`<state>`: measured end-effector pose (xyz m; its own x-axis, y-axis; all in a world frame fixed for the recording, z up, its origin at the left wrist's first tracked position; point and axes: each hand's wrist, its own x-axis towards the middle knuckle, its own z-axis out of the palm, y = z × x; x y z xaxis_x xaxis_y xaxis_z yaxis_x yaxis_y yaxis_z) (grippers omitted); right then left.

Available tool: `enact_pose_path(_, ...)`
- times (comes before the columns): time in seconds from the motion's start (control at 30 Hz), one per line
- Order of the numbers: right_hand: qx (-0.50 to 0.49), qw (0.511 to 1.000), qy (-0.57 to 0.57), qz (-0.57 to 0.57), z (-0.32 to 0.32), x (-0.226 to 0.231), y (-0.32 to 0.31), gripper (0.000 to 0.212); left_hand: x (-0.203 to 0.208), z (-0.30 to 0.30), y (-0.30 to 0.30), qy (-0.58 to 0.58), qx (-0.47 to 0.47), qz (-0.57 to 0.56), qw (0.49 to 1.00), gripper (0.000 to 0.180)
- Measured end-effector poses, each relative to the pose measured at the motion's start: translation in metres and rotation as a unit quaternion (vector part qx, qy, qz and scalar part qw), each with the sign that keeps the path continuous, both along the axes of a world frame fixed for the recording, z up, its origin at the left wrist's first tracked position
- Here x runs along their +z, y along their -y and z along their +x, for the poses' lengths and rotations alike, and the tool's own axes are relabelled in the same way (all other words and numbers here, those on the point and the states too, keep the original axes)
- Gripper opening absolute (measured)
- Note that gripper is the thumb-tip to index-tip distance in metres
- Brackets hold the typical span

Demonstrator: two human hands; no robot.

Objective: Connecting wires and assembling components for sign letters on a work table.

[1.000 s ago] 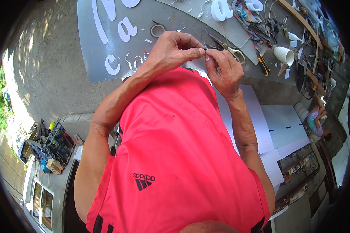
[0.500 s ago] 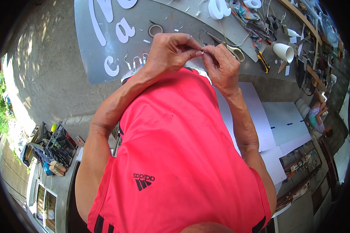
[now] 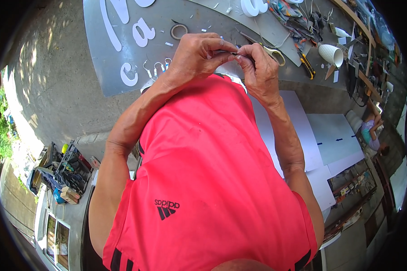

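a small dark piece (image 3: pixel 234 53) shows as a thin, short sliver between the fingertips; it is mostly covered, and too small for its material or exact shape to be told. it is in front of the person's chest, just beyond the hem of the red shirt (image 3: pixel 203 158). the left hand (image 3: pixel 195 55) pinches it between thumb and forefinger, and the right hand (image 3: pixel 261 71) pinches it from the other side, so the two sets of fingertips nearly meet.

beyond the hands spreads a dull grey sheet (image 3: pixel 107 58), bearing a roll of tape (image 3: pixel 172 32), small wired modules (image 3: pixel 156 71) and white letter shapes (image 3: pixel 129 75). scissors (image 3: pixel 283 58) with a pale yellow handle lie just past the right hand, near a yellow-and-black cutter (image 3: pixel 308 67) and a white textured cup (image 3: pixel 330 55). concrete floor (image 3: pixel 54 90) surrounds this, with greenery (image 3: pixel 0 131) at far left and another person (image 3: pixel 370 134) at far right.

the sliver's long axis seems to run from hand to hand, roughly left to right; which end leads, i cannot tell.
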<state>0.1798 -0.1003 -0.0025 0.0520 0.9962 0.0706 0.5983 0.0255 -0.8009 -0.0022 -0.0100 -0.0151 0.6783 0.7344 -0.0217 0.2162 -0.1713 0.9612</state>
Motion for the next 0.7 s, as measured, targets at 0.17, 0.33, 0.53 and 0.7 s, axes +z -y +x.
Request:
enact_pose_path(0.17, 0.027, 0.998, 0.038, 0.032, 0.003, -0.001, 0.0, 0.014, 0.002, 0.0, 0.001, 0.013, 0.005, -0.028, 1.0, 0.016)
enact_pose_path(0.33, 0.026, 1.0, -0.004, -0.005, 0.0, 0.003, 0.001, 0.016, 0.004, -0.001, -0.001, -0.021, -0.008, -0.088, 0.996, 0.017)
enact_pose_path(0.53, 0.019, 0.999, -0.029, -0.022, 0.003, 0.009, -0.004, 0.012, 0.003, -0.002, -0.003, -0.02, -0.025, -0.021, 0.999, 0.016)
enact_pose_path(0.7, 0.031, 0.989, -0.068, -0.129, 0.007, 0.017, -0.003, 0.01, 0.003, -0.003, -0.002, -0.001, -0.045, -0.022, 0.999, 0.016)
